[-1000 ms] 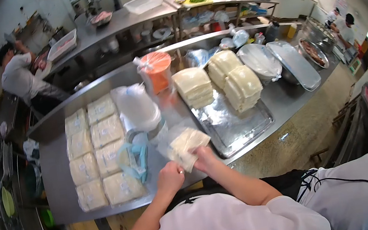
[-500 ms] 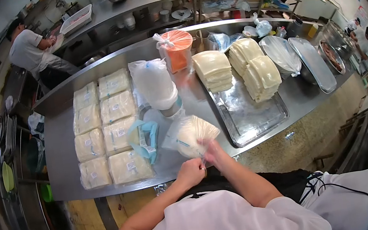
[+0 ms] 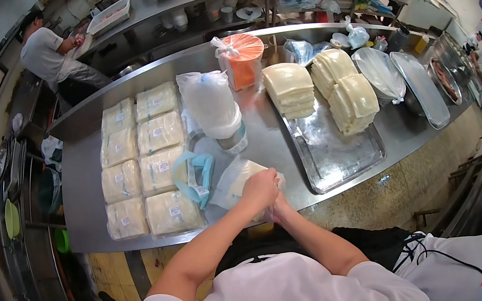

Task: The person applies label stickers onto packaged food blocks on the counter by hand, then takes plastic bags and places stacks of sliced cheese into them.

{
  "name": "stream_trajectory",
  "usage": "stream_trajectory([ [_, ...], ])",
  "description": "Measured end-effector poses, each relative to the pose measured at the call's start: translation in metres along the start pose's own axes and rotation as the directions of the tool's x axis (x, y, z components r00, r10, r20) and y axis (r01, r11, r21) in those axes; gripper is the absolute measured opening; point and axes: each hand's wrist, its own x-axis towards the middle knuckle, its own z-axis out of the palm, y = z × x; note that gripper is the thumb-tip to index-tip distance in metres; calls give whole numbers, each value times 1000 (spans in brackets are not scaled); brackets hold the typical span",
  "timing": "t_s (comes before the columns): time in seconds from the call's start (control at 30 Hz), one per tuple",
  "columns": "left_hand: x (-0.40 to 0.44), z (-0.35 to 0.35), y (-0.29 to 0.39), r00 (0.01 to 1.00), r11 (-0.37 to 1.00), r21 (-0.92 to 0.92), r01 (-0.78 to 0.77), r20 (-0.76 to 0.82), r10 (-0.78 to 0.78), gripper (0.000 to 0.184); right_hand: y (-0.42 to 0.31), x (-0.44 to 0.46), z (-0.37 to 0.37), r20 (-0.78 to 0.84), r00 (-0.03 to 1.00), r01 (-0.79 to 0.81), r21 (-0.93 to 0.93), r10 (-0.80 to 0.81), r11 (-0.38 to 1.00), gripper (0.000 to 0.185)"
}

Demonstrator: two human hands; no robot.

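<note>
A clear plastic bag of pale dough sheets (image 3: 234,179) lies tilted at the table's near edge. My left hand (image 3: 262,188) is closed across its near side, fingers on the plastic and partly covering the bag. Just below, my right hand (image 3: 280,208) is closed on the gathered bag end, its fingertips mostly hidden. Left of the bag stands a light-blue tape dispenser (image 3: 200,179). Beyond that are two columns of sealed dough packs (image 3: 159,131) with small labels. On the right, stacks of loose dough sheets (image 3: 289,89) rest on a metal tray (image 3: 341,164).
Behind the bag stand a roll of white plastic bags (image 3: 208,102) on a round container (image 3: 233,139) and an orange-filled bagged tub (image 3: 242,61). Metal lids (image 3: 419,88) and bowls line the right end. A co-worker (image 3: 52,57) works at the back left counter.
My left hand has moved up and right, over the bag. My right hand has slid down to the bag's near end. The view has shifted slightly.
</note>
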Motion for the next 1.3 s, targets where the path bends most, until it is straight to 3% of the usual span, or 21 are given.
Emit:
stream_trajectory([
  [0.17, 2, 10, 6, 991, 994, -15, -112, -73, 110, 16, -1, -3, 1, -104, 994, 34, 11, -33, 999, 31],
  [0.33, -8, 21, 17, 981, 982, 28, -188, -34, 189, 14, -6, 1, -8, -41, 999, -6, -10, 6, 1000, 31],
  [0.53, -21, 24, 29, 986, 988, 14, -153, -58, 154, 10, -13, 10, -33, 101, 992, -69, -87, 78, 994, 31],
  [0.63, -37, 16, 26, 916, 957, 26, -288, -285, 283, 12, -15, 23, -47, 204, 974, -70, -137, 97, 988, 31],
  [0.7, -59, 13, 16, 963, 987, -36, -156, -227, 144, 13, -17, 35, -57, 256, 963, -35, -175, 80, 984, 31],
  [0.73, -70, 13, 10, 978, 994, -62, -88, -192, 75, 13, -22, 34, -47, 195, 977, -55, -147, 83, 988, 31],
  [0.8, -85, 20, -10, 987, 999, -34, -30, -157, 24, 14, -32, 29, -21, 70, 993, -88, -87, 94, 992, 31],
  [0.9, -93, 24, -20, 997, 996, -69, -56, -65, 52, 12, -36, 9, 16, 43, 997, 63, 28, -64, 998, 27],
  [0.93, -93, 23, -21, 996, 992, -93, -87, -29, 85, 12, -32, 24, 0, 79, 976, 217, -348, -202, 912, 25],
  [0.97, -92, 19, -17, 991, 982, -152, -109, -95, 95, 10, -27, 54, -34, 165, 935, 341, -661, -314, 668, 24],
  [1.0, -91, 13, -9, 982, 969, -209, -132, -160, 100, 9, -25, 72, -53, 285, 881, 411, -858, -378, 309, 23],
  [1.03, -90, 9, -6, 969, 952, -264, -157, -225, 98, 8, -32, 63, -37, 205, 945, 326, -675, -257, 661, 23],
  [1.07, -91, 9, -9, 971, 955, -257, -145, -220, 88, 7, -43, 54, -22, 172, 980, 162, -395, -101, 904, 23],
  [1.13, -93, 10, -13, 976, 962, -245, -121, -209, 70, 7, -42, 47, -6, 111, 993, 38, -45, -32, 998, 24],
  [1.2, -95, 15, -18, 987, 941, -328, -79, -161, 27, 7, -30, 49, 10, -50, 972, 229, -33, -230, 973, 25],
  [1.27, -95, 14, -18, 991, 919, -387, -69, -133, 19, 9, -23, 69, -26, -3, 976, 210, -270, -219, 940, 24],
  [1.3, -93, 11, -17, 990, 910, -406, -80, -140, 24, 10, -23, 68, -27, -19, 978, 195, -273, -208, 942, 24],
])
